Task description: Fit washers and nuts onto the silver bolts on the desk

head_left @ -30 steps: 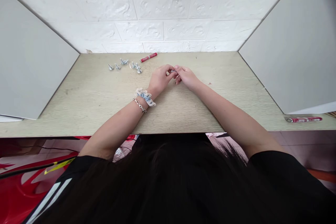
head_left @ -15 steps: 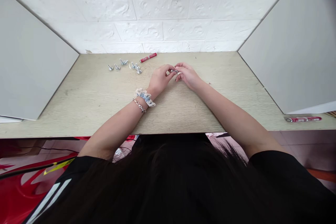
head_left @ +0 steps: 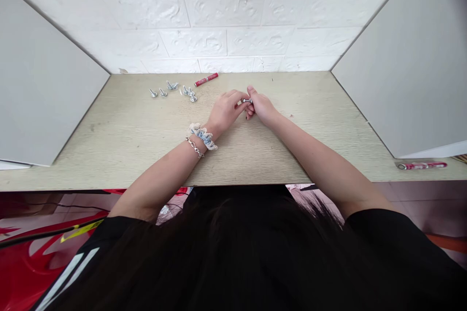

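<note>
A small silvery bolt (head_left: 247,100) lies roughly level between my two hands above the wooden tabletop (head_left: 233,160). My left hand (head_left: 226,109) pinches its left end with thumb and fingertips. At the other end, the curled fingers of my right hand (head_left: 263,107) close around it, with the thumb raised above. Any nut or washer on the bolt is too small to make out. To the left, several similar bolts with washers (head_left: 193,98) stand or lie in loose groups, one lone bolt (head_left: 153,93) farthest left.
Behind the bolts lies a red tube-shaped pen (head_left: 206,79). Another red tube (head_left: 422,165) rests near the right front edge. Grey panels flank the table on the left (head_left: 47,77) and right (head_left: 404,63); a white brick-patterned wall (head_left: 226,9) borders the back.
My right thumb has lifted off the bolt and its fingers have curled lower, so more of the bolt shows. My left hand has shifted slightly right. The other bolts have stayed put.
</note>
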A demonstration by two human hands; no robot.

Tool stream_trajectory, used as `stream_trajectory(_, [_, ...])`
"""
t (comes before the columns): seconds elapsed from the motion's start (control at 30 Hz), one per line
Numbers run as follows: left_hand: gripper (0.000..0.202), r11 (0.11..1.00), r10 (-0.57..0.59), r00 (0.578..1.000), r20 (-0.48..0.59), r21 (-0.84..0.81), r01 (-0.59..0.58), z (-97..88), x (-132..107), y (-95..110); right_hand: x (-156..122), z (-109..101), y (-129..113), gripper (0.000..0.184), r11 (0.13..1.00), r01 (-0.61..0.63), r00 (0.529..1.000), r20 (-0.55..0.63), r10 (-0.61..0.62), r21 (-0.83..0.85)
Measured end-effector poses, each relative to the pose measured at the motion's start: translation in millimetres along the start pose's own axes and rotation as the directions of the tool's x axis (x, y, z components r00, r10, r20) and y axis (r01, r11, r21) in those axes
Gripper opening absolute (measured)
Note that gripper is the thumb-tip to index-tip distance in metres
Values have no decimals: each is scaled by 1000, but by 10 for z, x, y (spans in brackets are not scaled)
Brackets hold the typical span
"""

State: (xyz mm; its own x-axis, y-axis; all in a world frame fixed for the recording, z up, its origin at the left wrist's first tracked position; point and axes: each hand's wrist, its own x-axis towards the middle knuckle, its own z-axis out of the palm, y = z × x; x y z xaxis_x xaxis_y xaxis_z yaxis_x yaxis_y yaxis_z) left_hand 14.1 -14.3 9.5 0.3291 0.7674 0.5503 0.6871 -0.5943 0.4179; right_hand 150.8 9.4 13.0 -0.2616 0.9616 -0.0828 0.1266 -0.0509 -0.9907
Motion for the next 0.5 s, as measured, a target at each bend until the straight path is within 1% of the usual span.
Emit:
stream_trajectory(0.1, [12,999,-42,999,-15,-19,42,5,1,-2,-10,8,-20,59,1000,25,1000,8,-25,16])
stream_trajectory(0.2, [11,992,-115,993,-18,-57,114,4,7,3,-13,15,-29,56,998,54,998,15,-54,30])
stream_trajectory(0.37, [10,968,-233,972,-8,-99,231,-9,23,17,4,11,1,44,994,84,996,13,-85,66])
stream_trajectory(0.5, [12,950,-290,957,14,-115,290,-19,25,26,13,3,23,35,993,90,996,4,-91,80])
